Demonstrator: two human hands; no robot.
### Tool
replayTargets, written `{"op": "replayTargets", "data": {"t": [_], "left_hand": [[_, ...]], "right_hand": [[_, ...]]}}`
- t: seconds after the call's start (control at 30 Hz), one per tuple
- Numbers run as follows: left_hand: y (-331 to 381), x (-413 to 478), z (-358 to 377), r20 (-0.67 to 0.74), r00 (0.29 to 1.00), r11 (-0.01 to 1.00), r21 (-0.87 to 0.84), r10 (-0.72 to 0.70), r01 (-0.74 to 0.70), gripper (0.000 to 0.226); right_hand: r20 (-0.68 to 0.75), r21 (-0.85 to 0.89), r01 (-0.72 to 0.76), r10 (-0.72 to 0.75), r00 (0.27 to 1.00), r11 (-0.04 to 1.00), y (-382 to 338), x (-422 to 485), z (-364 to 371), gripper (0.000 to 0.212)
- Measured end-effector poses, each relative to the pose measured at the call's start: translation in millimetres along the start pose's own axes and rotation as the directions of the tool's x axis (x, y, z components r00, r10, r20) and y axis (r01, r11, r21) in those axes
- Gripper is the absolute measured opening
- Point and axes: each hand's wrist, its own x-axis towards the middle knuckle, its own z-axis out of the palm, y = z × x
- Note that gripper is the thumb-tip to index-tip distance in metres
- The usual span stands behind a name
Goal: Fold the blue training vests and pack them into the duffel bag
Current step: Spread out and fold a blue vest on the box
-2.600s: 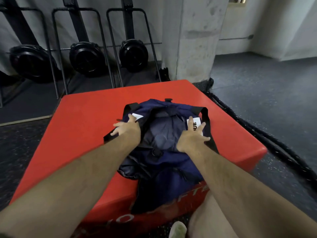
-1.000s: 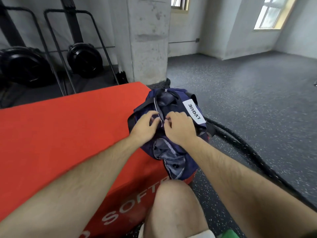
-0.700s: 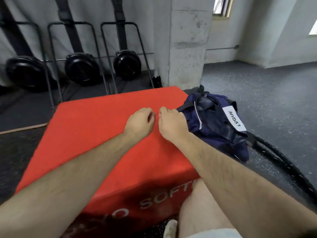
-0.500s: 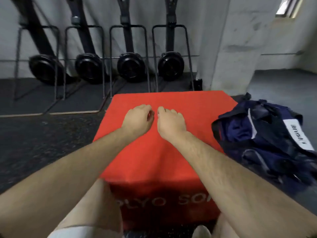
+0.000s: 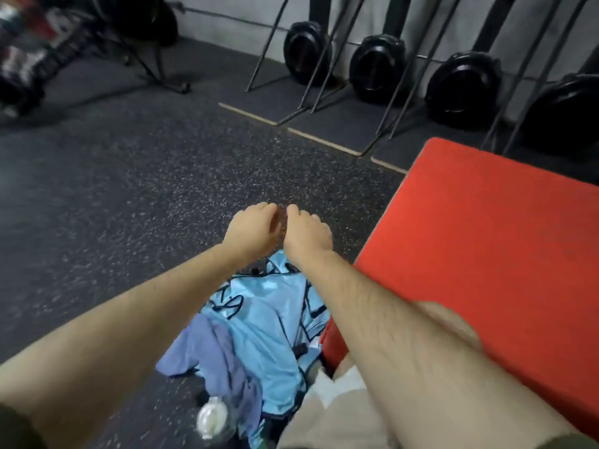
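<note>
Our left hand (image 5: 251,231) and right hand (image 5: 308,234) hang side by side, almost touching, over the speckled rubber floor (image 5: 129,189). The fingers of both are curled under into loose fists and nothing shows in either, though the palms face away from us. The blue vests (image 5: 265,325) are not ahead of the hands but behind and below them. They lie in a crumpled, unfolded heap on the floor between our forearms, hard against the side of the red box (image 5: 486,254). The heap's long axis runs from just under the wrists back toward our knee, with a lilac cloth (image 5: 214,351) along its left edge and a clear bottle (image 5: 212,419) at its near end. The right wrist sits right above the heap's far tip, so we judge that hand the nearer one, and the reach has to come down and back toward us. The duffel bag is out of view. Black gym machines (image 5: 377,69) line the far wall.
</note>
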Motion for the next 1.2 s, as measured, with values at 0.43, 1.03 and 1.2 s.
{"op": "replayTargets", "data": {"t": [0.43,1.03,1.2], "left_hand": [[-97.6,-104.3,193.1,0.473,0.855,0.971,0.005,-0.212,0.239,0.024],[-153.1,-76.4,212.7,0.72,0.676,0.977,0.015,-0.159,0.214,0.003],[-129.1,-45.7,126.2,0.539,0.842,0.979,-0.168,-0.009,0.117,0.033]], "right_hand": [[0.487,-0.103,0.068,-0.009,0.873,0.992,8.0,-24.2,185.2,0.046],[0.537,-0.057,0.039,-0.002,0.843,0.998,2.5,5.0,201.5,0.044],[0.419,0.205,-0.03,-0.06,0.906,0.978,-13.2,15.3,166.6,0.054]]}}
